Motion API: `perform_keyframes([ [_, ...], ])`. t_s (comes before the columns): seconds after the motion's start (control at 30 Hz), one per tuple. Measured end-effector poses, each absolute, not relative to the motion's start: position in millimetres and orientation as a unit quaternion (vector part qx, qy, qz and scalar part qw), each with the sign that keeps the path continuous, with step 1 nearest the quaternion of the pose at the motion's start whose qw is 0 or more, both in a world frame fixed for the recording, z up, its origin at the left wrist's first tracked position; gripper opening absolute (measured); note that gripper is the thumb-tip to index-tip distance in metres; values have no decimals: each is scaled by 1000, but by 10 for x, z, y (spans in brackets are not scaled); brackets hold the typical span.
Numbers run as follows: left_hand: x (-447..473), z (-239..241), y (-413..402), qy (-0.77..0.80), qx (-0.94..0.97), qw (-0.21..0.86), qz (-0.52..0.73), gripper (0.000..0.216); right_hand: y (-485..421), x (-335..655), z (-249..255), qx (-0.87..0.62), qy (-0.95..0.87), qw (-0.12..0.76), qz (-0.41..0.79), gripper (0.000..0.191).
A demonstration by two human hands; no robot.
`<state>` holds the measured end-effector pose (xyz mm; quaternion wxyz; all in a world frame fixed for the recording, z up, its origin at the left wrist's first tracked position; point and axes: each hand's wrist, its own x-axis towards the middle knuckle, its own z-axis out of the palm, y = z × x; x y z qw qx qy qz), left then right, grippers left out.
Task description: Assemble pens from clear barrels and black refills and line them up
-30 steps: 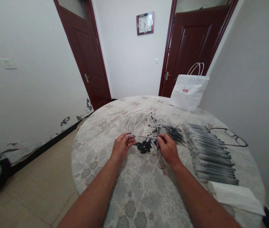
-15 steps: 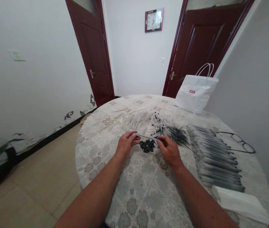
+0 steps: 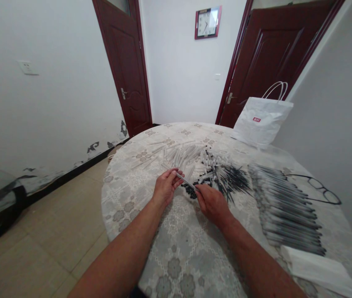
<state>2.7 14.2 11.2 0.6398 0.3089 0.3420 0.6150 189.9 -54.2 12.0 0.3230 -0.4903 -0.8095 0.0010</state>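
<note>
Gripping pen (image 3: 187, 181) at both ends, in left hand (image 3: 164, 186) and right hand (image 3: 211, 203). Slim, straight, greyish; slanting down rightward in view.

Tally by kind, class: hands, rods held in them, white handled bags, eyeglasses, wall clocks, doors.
Hands: 2 (left hand, right hand)
Held rod: 1
White bag: 1
Eyeglasses: 1
Wall clock: 1
Doors: 2 (left door, right door)
Total: 8
</note>
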Motion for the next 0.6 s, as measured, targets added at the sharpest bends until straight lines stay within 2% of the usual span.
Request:
perform_keyframes([
  [0.2, 60, 117, 135, 347, 308, 647, 605, 23, -548, 1852, 189, -543, -713, 406, 179, 22],
  [0.37, 76, 138, 116, 352, 338, 642, 591, 25, -470, 1897, 124, -561, -635, 414, 333, 27],
  [0.47, 103, 154, 90, 358, 372, 632, 578, 29, -464, 1950, 144, -556, -649, 400, 330, 27],
  [0.6, 179, 162, 48, 383, 458, 616, 513, 36, -481, 2019, 251, -537, -714, 368, 258, 19],
])
